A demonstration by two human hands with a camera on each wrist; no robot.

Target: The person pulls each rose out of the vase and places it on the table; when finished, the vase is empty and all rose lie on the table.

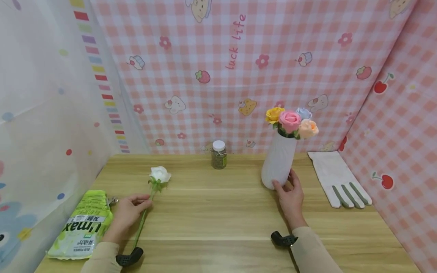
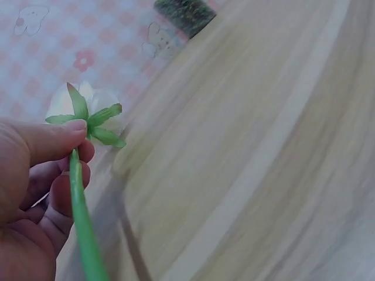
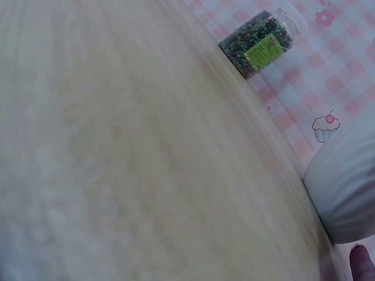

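My left hand [image 1: 131, 212] pinches the green stem of an artificial white rose [image 1: 160, 174] between thumb and fingers, just below the bloom in the left wrist view. The rose's lower stem runs down toward my wrist. At the right, my right hand [image 1: 290, 195] holds the lower part of a white ribbed vase [image 1: 278, 161], thumb in front and fingers at its right side. Yellow, pink, blue and peach roses [image 1: 290, 121] stand in the vase. The right wrist view shows only part of the vase [image 3: 345, 181] and one fingertip [image 3: 361, 263] by its base.
A jar of small granules with a white lid [image 1: 219, 154] stands at the back of the wooden table [image 1: 218, 212]. White gloves with grey-green fingers [image 1: 338, 178] lie at the right. A green and white bag [image 1: 83, 225] lies at the left. Patterned cloth walls [image 1: 211, 49] enclose the table.
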